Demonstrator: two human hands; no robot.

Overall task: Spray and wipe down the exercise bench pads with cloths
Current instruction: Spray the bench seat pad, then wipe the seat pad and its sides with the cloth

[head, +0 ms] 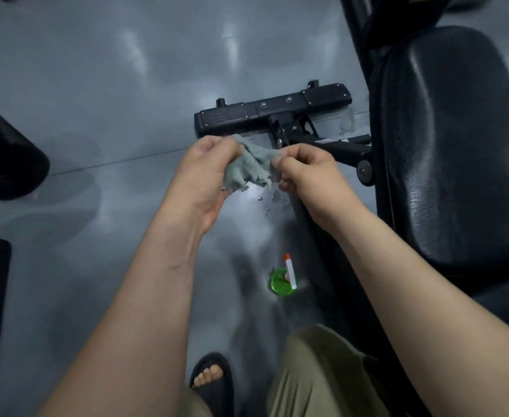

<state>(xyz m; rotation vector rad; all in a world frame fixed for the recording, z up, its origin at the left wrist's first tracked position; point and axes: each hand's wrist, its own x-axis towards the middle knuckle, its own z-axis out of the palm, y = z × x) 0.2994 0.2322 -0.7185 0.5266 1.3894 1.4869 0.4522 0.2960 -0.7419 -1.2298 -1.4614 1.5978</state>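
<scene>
Above the grey floor [102, 85], the left hand [205, 173] and the right hand [310, 179] each pinch an end of a crumpled grey cloth [251, 167] bunched between them. Below, a green spray bottle [283, 281] stands on the floor, just beside the black bench pad [458, 139] at right.

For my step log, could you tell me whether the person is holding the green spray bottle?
No, the green spray bottle sits on the floor, while the left hand and right hand grip the grey cloth.
</scene>
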